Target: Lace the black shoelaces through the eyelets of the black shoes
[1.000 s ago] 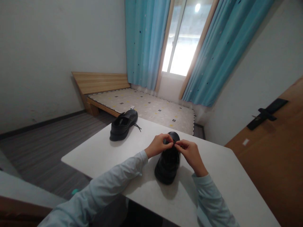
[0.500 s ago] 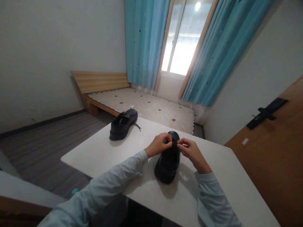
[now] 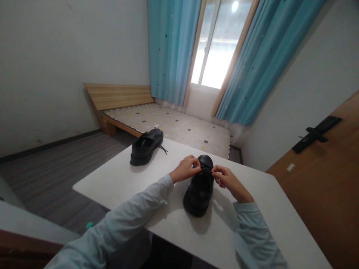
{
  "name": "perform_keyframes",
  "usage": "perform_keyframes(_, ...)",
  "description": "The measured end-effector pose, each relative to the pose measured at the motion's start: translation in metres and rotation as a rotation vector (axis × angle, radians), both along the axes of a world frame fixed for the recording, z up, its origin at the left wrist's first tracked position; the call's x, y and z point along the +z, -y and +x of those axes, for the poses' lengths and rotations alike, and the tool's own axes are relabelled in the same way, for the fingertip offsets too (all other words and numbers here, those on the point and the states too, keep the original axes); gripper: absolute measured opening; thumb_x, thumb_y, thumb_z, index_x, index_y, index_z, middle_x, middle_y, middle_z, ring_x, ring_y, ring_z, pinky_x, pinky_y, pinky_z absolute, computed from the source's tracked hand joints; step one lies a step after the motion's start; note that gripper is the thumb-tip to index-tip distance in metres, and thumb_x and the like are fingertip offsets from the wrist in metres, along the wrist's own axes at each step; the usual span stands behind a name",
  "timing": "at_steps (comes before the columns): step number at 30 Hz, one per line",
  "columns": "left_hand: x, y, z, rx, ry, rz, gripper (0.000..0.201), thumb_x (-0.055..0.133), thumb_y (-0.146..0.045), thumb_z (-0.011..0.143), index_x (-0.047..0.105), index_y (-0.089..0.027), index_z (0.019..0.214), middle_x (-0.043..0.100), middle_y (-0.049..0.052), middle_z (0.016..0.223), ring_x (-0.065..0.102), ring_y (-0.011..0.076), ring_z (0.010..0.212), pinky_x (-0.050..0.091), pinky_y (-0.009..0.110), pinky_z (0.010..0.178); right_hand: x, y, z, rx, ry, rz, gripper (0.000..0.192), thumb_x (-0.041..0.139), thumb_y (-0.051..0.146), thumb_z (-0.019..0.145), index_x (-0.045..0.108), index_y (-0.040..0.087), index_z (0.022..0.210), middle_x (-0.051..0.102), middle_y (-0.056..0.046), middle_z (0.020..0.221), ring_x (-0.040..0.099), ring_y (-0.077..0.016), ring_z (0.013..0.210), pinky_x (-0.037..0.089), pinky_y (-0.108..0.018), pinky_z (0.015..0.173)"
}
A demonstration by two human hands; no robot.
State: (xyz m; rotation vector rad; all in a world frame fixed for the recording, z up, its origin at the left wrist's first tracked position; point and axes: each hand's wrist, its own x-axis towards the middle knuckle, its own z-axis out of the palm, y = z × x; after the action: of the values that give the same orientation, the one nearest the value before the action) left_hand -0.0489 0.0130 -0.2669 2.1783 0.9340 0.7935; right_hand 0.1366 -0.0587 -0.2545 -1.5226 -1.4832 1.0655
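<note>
Left hand (image 3: 185, 170) & right hand (image 3: 224, 177) each pinch a lace (image 3: 206, 170) on the black shoe (image 3: 199, 188), mid tabletop (image 3: 117, 179). 2nd shoe (image 3: 146, 147) sits far left, near the edge

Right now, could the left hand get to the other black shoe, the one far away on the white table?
Probably yes: the white table lies bare between the left hand and the far black shoe, though the hand is at the near black shoe's laces.

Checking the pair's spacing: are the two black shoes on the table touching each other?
Apart. The head view shows bare white table between the far shoe and the near shoe.
</note>
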Motion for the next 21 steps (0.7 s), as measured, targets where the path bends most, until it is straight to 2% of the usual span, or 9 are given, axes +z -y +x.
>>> perform_keyframes(5,-0.001,-0.001,-0.003,-0.093,0.004,0.061,0.027,0.055,-0.044,0.081,0.062,-0.018,0.080,0.053,0.004,0.091,0.050,0.0190,0.091,0.040,0.033,0.087,0.007,0.004,-0.004,0.096,0.133,0.122,0.029,0.057,0.046,0.075,0.046,0.020,0.067,0.041,0.007,0.053,0.037,-0.0072,0.045,0.026,-0.020,0.040)
perform_keyframes(10,-0.001,-0.003,-0.002,-0.122,-0.014,0.080,0.025,0.053,-0.042,0.084,0.061,-0.019,0.083,0.051,0.003,0.090,0.049,0.0185,0.091,0.039,0.032,0.086,0.008,0.005,-0.007,0.127,0.191,0.229,0.037,0.056,0.051,0.078,0.047,0.018,0.062,0.043,0.004,0.059,0.040,-0.0092,0.055,0.033,-0.022,0.049)
perform_keyframes(21,0.006,-0.005,-0.008,-0.122,-0.045,0.130,0.024,0.053,-0.041,0.085,0.064,-0.019,0.084,0.050,0.004,0.093,0.047,0.0193,0.092,0.039,0.032,0.084,0.016,0.008,0.004,0.108,0.173,0.158,0.039,0.057,0.054,0.076,0.051,0.019,0.061,0.042,0.005,0.053,0.038,-0.0098,0.051,0.030,-0.022,0.045)
